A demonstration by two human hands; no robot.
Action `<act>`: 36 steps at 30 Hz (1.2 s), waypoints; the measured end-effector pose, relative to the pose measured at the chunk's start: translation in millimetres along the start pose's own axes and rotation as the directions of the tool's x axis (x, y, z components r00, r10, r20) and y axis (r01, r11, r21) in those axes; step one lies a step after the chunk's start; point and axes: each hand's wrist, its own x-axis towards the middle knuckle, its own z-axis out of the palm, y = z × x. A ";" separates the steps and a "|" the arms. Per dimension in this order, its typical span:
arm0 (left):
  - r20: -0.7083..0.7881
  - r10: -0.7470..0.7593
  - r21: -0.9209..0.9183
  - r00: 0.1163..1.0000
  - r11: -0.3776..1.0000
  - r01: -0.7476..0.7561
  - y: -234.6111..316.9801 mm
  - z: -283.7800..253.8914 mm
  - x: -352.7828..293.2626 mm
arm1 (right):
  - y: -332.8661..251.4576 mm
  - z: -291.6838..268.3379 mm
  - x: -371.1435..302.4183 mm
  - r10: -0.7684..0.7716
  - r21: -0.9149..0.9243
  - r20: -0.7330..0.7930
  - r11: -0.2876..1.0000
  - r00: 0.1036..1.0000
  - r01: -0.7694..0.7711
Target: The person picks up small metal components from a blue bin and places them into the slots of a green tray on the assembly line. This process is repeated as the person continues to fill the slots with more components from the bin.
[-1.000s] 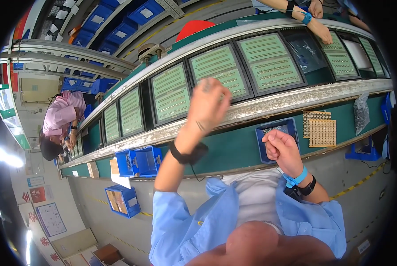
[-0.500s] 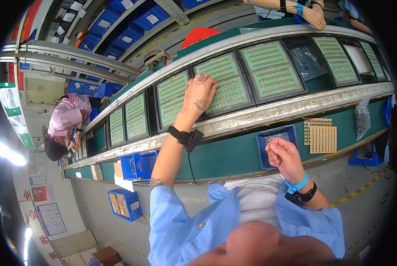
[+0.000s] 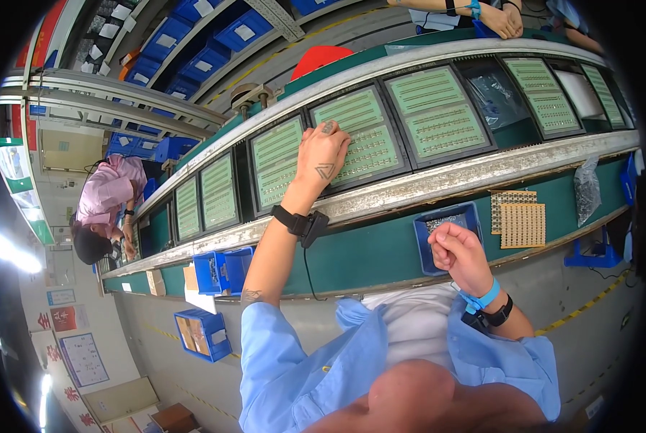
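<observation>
My left hand (image 3: 323,155) is over the left part of a green board (image 3: 372,148), knuckles up and fingers bent downward. The back of the hand hides my fingertips, so I cannot tell how wide that grip is, whether it holds anything, or whether it touches the board. The board sits in a dark frame on the line, behind the near metal rail (image 3: 438,175), with rows of small pieces across its lower half. Another green board (image 3: 438,112) lies just to its right, and one more to its left.

My right hand (image 3: 463,256) is curled in a narrow grip — thumb close against the bent forefinger — and I cannot tell whether something small is pinched there. It is in front of the right side of a blue bin (image 3: 424,245), which has small metal parts (image 3: 447,221) in it. Just right of the bin, two tan panels (image 3: 523,226) overlap on the green bench (image 3: 366,252), and a clear bag (image 3: 587,195) lies farther right. Across the line, a co-worker's hands (image 3: 502,22) are close together near the far rail.
</observation>
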 end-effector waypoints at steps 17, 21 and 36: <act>-0.110 -0.028 0.040 0.993 0.999 0.033 36.3 -48.4 -15.6 | -1.0 -5.2 4.5 -0.030 0.380 0.073 0.925 0.997 0.000; 0.037 -0.013 0.120 0.999 0.993 0.009 30.4 -34.8 -15.7 | 1.7 -4.3 6.4 -0.030 0.360 0.096 0.933 0.995 -0.007; 0.002 0.081 -0.246 0.997 0.966 -0.078 114.4 -53.8 -35.0 | -4.2 -0.3 3.1 -0.095 0.545 0.070 0.838 0.993 0.042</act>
